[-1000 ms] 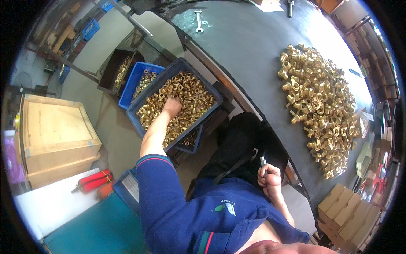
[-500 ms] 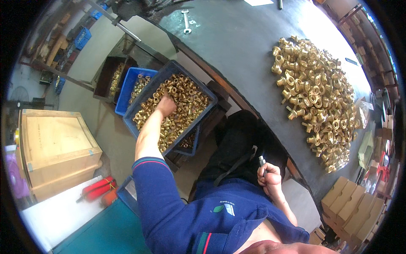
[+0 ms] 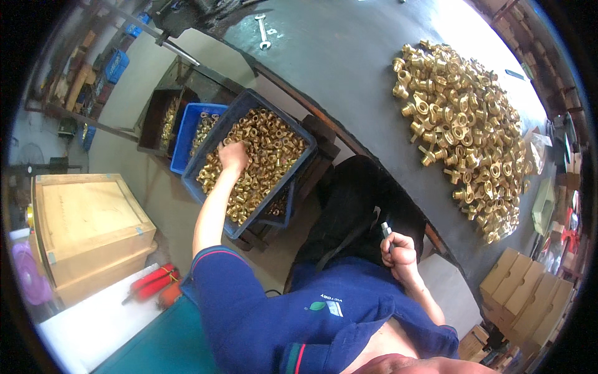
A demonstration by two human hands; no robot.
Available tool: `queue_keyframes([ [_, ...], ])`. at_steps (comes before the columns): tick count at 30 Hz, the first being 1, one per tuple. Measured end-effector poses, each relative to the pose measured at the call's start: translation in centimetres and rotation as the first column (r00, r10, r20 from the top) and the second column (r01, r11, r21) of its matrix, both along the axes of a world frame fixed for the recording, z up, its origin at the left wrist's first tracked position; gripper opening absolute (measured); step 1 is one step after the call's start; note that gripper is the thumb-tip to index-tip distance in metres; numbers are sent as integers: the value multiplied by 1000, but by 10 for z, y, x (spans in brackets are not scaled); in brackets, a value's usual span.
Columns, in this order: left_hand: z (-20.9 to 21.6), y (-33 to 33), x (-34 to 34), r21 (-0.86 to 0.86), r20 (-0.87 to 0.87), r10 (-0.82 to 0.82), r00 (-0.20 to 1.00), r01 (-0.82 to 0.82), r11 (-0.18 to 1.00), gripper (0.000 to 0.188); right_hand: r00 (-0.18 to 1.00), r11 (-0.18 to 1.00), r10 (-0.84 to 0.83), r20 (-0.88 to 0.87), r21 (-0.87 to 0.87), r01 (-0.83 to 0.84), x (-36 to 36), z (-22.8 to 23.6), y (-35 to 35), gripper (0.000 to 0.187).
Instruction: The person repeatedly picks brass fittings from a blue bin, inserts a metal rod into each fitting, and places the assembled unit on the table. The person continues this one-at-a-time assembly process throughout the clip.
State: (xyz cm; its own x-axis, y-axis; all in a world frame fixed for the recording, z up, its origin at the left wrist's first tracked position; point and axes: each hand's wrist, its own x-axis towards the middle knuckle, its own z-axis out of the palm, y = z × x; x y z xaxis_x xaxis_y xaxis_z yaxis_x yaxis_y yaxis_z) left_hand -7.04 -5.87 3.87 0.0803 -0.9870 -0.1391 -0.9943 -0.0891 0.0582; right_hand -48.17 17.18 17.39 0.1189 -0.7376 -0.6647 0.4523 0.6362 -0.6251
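Note:
My left hand (image 3: 233,157) is down among brass fittings (image 3: 265,146) in a dark blue plastic crate (image 3: 313,146). Its fingers are curled and their tips hidden, so what they hold does not show. Near my chest, my right hand (image 3: 400,254) is closed round a short dark cylindrical tool with a silver tip (image 3: 386,229) pointing up. To the right, a large heap of brass fittings with ring-shaped lugs (image 3: 464,124) covers part of the dark tabletop (image 3: 336,75).
A brighter blue crate (image 3: 180,140) and a brown bin (image 3: 151,134) with small parts stand beyond the dark crate. An open-ended wrench (image 3: 263,32) lies on the table. Wooden boxes (image 3: 93,218) are at left, cardboard boxes (image 3: 523,293) at lower right.
My left hand has shifted slightly left and toward me within the crate, and its fingers show more above the fittings. My right hand keeps its hold on the tool.

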Motion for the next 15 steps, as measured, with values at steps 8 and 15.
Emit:
queue_keyframes([
  [8, 104, 79, -100, 342, -921, 369, -127, 194, 920, 19, 831, 797, 359, -425, -323, -510, 12, 9, -22, 12],
  [15, 136, 129, -208, 317, -901, 423, -94, 522, 792, 15, 685, 588, 272, -676, -447, -675, 10, 32, -24, 12],
])
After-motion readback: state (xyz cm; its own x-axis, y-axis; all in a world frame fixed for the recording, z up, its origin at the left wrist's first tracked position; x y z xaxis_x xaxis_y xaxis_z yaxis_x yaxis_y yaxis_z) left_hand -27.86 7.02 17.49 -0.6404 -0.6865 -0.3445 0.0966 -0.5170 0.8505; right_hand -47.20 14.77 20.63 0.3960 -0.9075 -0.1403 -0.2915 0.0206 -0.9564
